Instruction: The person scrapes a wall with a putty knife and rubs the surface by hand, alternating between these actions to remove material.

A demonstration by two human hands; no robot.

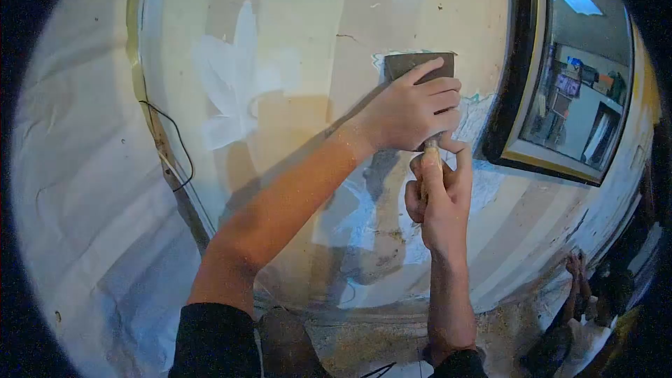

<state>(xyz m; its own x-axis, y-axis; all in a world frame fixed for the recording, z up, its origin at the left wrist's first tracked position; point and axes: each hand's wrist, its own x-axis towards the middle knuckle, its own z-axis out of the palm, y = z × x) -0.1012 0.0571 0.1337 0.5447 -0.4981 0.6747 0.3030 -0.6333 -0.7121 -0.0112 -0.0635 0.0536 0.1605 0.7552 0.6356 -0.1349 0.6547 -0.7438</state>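
A scraper with a wide dark blade (pixel 396 65) and a light wooden handle (pixel 430 168) is held against the striped wall (pixel 301 0). My right hand (pixel 444 203) is closed round the handle from below. Across the blade lies my left hand (pixel 413 108), its fingers bent over the metal; its thumb is hidden. Ragged, pale edges of the wall covering show round the blade's top. Below and to the right, stripped patches (pixel 360 206) show bluish-white and grey.
A black-framed mirror or glazed picture (pixel 507 98) hangs close on the right. Whitish sheeting (pixel 77 133) covers the left side, with a thin black cable (pixel 183 147) beside it. At the lower right, another person (pixel 588 322) has raised hands near the wall.
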